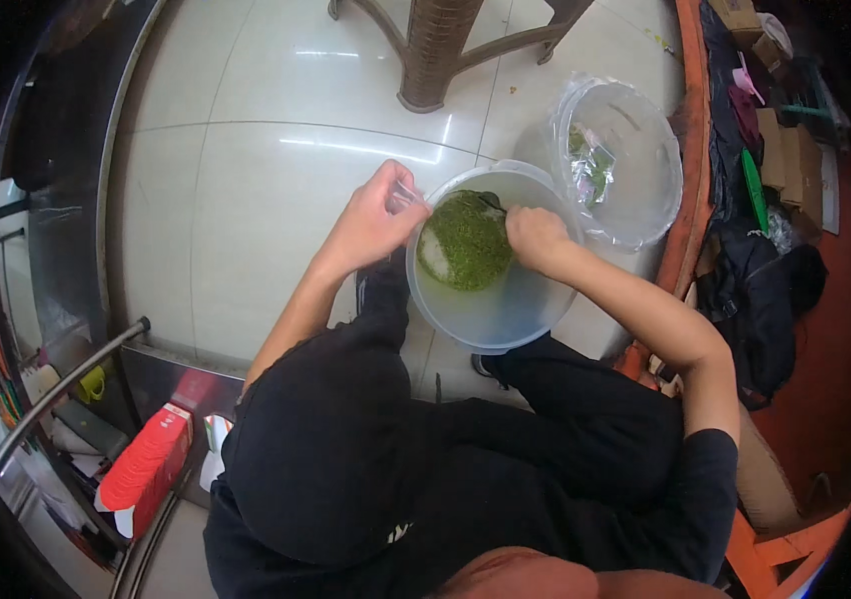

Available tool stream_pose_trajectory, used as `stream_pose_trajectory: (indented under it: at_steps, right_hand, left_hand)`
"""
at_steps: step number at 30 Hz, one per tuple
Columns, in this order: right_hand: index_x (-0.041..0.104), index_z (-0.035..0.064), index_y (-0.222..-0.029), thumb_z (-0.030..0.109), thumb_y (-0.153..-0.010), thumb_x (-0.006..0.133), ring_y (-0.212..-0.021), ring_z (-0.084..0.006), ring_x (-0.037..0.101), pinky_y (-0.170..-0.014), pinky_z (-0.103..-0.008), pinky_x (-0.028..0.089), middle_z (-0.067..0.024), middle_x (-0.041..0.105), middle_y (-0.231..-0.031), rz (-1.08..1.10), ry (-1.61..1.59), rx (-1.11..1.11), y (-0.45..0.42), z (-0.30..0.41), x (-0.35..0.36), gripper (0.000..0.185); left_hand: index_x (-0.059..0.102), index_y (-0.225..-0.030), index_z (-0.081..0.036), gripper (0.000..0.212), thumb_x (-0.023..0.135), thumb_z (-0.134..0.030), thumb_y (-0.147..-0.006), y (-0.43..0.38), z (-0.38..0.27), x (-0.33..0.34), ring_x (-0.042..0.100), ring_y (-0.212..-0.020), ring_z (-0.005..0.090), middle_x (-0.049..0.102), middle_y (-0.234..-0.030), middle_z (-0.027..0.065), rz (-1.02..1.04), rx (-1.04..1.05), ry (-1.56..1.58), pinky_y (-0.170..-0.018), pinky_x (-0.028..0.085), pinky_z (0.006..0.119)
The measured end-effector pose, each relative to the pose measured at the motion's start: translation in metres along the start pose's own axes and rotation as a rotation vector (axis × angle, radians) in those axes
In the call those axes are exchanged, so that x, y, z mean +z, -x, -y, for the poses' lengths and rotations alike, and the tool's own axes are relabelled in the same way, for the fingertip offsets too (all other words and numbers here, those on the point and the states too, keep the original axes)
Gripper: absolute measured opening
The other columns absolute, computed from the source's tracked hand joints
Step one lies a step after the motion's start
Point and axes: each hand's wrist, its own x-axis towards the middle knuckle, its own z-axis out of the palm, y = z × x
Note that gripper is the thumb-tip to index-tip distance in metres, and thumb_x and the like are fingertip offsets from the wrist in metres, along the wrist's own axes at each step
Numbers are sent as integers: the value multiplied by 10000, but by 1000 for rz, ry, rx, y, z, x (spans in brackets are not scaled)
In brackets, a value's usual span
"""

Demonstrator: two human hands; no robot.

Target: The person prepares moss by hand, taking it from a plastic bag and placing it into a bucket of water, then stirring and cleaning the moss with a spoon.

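Note:
A translucent plastic tub [537, 299] stands between the person's knees, with finely chopped green leaves [470, 247] heaped along its bottom on the left. My right hand [539, 233] reaches over the tub and is closed on a dark utensil [496, 204], whose far end touches the green heap. Over the tub's left rim, my left hand [391, 210] pinches a clear, thin plastic piece, perhaps a small bag [404, 192]. A second translucent tub [657, 172] stands behind on the right, holding small clear packets [591, 168] with green contents.
Brown plastic furniture legs [425, 60] stand on the tiled floor ahead. An orange frame edge [687, 150] runs along the right, beyond it cardboard boxes [792, 165] and a black bag [755, 299]. At lower left are a metal rail [66, 397] and a red stack [144, 464].

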Motion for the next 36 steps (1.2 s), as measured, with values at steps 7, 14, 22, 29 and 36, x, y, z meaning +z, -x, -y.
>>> stream_pose_trajectory:
  at_steps: [7, 14, 22, 29, 36]
  right_hand:
    - [681, -59, -1239, 123, -963, 570, -843, -376, 789, -693, -483, 629, -224, 773, -908, 62, 96, -376, 14, 50, 50, 349]
    - [576, -74, -1432, 121, -975, 549, -843, -346, 791, -678, -485, 628, -198, 776, -921, 115, 265, -311, 8, 31, -14, 498]
    - [514, -166, -1457, 116, -1000, 527, -797, -342, 780, -643, -429, 633, -224, 753, -939, 170, 182, -211, 46, 29, 59, 537]
    - [588, -139, -1341, 102, -1015, 508, -808, -362, 784, -659, -446, 636, -234, 757, -921, -199, 141, -260, 12, 31, 26, 413]
    - [744, -36, -1062, 91, -917, 622, -785, -351, 772, -695, -479, 636, -192, 751, -904, 117, 164, -435, 18, 22, 29, 228]
  left_hand:
    - [530, -1090, -24, 333, 759, -205, -931, -1, -4, 1, 659, -711, 153, 671, -857, 92, 21, -22, 49, -653, 537, 335]
    - [531, -1080, -23, 331, 755, -215, -931, 3, -3, -3, 653, -703, 163, 677, -876, 106, 10, -38, 39, -631, 521, 340]
    - [495, -1112, -43, 291, 708, -182, -969, 1, -12, -4, 681, -831, 161, 690, -994, 102, 78, -63, 20, -651, 599, 344]
    - [533, -1074, -22, 324, 755, -206, -924, 2, -13, -1, 652, -684, 146, 677, -847, 93, 16, -27, 9, -602, 513, 326]
    - [511, -1086, -34, 298, 728, -186, -948, 2, -9, 0, 661, -724, 147, 682, -894, 88, 34, -27, -5, -616, 549, 324]
